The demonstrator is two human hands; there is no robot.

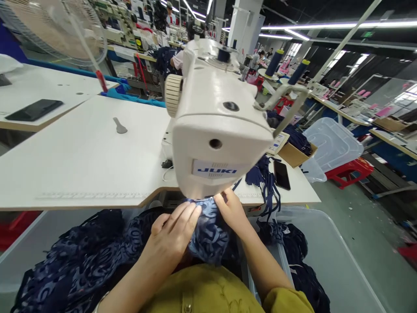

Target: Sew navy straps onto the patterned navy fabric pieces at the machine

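Observation:
A cream sewing machine (215, 121) stands on the white table (81, 161) and hides the needle area. Just below its head lies a piece of navy patterned lace fabric (208, 230). My left hand (172, 237) rests on the fabric's left side, fingers pressed together and curled over its edge. My right hand (230, 208) pinches the fabric's right edge close under the machine head. More of the same navy fabric (74, 265) spills across my lap to the left.
A black phone (282, 174) and a bunch of navy straps (265, 180) lie to the right of the machine. Clear plastic bins (332, 256) stand at lower right, a cardboard box (295, 154) behind. A fan (58, 26) and other workers are farther back.

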